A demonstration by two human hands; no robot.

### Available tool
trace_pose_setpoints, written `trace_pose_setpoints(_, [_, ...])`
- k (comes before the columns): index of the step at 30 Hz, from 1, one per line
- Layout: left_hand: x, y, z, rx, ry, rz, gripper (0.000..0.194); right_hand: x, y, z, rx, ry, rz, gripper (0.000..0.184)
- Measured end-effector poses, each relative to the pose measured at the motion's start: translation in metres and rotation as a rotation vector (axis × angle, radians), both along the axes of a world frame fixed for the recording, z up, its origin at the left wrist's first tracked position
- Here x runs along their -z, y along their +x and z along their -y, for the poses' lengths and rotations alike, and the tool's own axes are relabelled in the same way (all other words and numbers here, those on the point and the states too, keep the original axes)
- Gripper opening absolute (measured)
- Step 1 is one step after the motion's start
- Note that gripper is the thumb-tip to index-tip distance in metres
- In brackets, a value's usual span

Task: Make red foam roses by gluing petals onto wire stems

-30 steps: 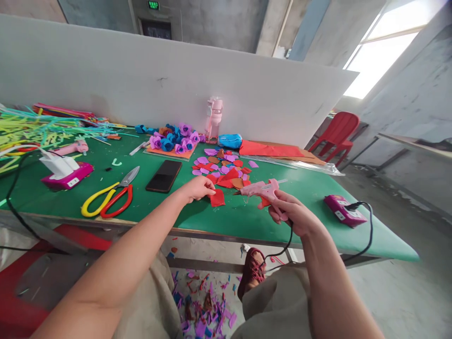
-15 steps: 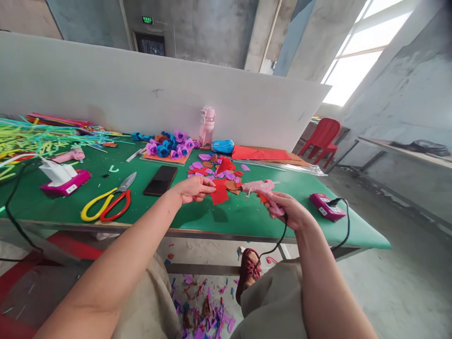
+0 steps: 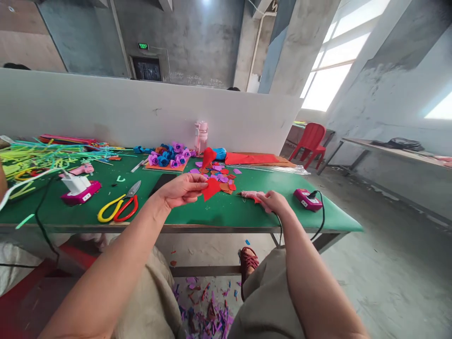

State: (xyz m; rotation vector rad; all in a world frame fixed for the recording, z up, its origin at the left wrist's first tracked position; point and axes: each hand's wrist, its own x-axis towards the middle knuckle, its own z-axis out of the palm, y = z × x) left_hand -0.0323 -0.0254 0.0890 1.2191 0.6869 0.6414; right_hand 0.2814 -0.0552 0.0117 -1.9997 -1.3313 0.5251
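Observation:
My left hand [image 3: 185, 190] pinches a piece of red paper [image 3: 212, 189] between thumb and fingers, above the green table [image 3: 197, 212]. Just behind it a curved red paper petal [image 3: 209, 157] rises; whether it joins the held piece I cannot tell. To the right, my right hand [image 3: 275, 202] is closed around a pink glue gun [image 3: 251, 194], low over the tabletop with its nozzle pointing left. A bit of red paper shows under the gun. Cut purple petals [image 3: 222, 178], with red and brown ones, lie scattered beyond both hands.
Scissors [image 3: 122, 202] with yellow and red handles lie left, beside a dark phone [image 3: 160, 182] partly hidden by my hand. Paper flowers [image 3: 171, 155], a pink bottle [image 3: 201, 135] and red paper [image 3: 250, 158] stand farther back. Power blocks [image 3: 308, 199] sit at both sides.
My left hand has lifted the red paper slightly. My right hand has lowered the glue gun toward the table and turned it flatter. The camera view has tilted up.

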Motion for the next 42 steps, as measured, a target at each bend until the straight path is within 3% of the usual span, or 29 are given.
trace_pose_setpoints(3, [0.0, 0.009, 0.016, 0.01, 0.031, -0.091, 0.026, -0.011, -0.03, 0.009, 0.055, 0.156, -0.047, 0.036])
trace_pose_setpoints(4, [0.002, 0.011, 0.019, 0.0, 0.05, -0.123, 0.026, -0.013, -0.044, 0.013, 0.012, 0.181, -0.107, 0.039])
trace_pose_setpoints(5, [0.005, 0.014, 0.021, -0.012, 0.072, -0.159, 0.026, -0.014, -0.059, 0.016, -0.09, 0.215, -0.303, 0.041])
trace_pose_setpoints(7, [0.012, 0.017, 0.023, -0.038, 0.121, -0.239, 0.025, -0.014, -0.087, 0.023, -0.296, 0.162, -0.652, 0.041])
trace_pose_setpoints(9, [0.019, 0.017, 0.021, -0.048, 0.135, -0.291, 0.025, -0.013, -0.105, 0.028, -0.413, 0.077, -0.86, 0.037])
trace_pose_setpoints(13, [0.025, 0.015, 0.015, -0.112, 0.235, -0.386, 0.026, -0.013, -0.113, 0.032, -0.476, -0.052, -1.105, 0.038])
trace_pose_setpoints(22, [0.034, 0.026, 0.022, -0.069, 0.38, -0.509, 0.023, -0.004, -0.135, 0.044, -0.371, -0.024, -1.011, 0.015])
trace_pose_setpoints(28, [0.031, 0.02, 0.026, -0.138, 0.353, -0.503, 0.025, -0.001, -0.13, 0.03, -0.305, 0.099, -0.95, 0.015])
trace_pose_setpoints(33, [0.036, 0.013, 0.03, -0.236, 0.339, -0.293, 0.028, -0.003, -0.123, 0.022, -0.191, 0.306, -1.015, 0.016])
trace_pose_setpoints(38, [0.051, 0.018, 0.022, -0.279, 0.371, -0.054, 0.026, -0.001, -0.126, 0.016, -0.045, 0.433, -1.116, 0.015])
trace_pose_setpoints(42, [0.054, 0.023, 0.016, -0.3, 0.441, 0.062, 0.024, -0.001, -0.124, 0.016, -0.016, 0.492, -1.176, 0.015])
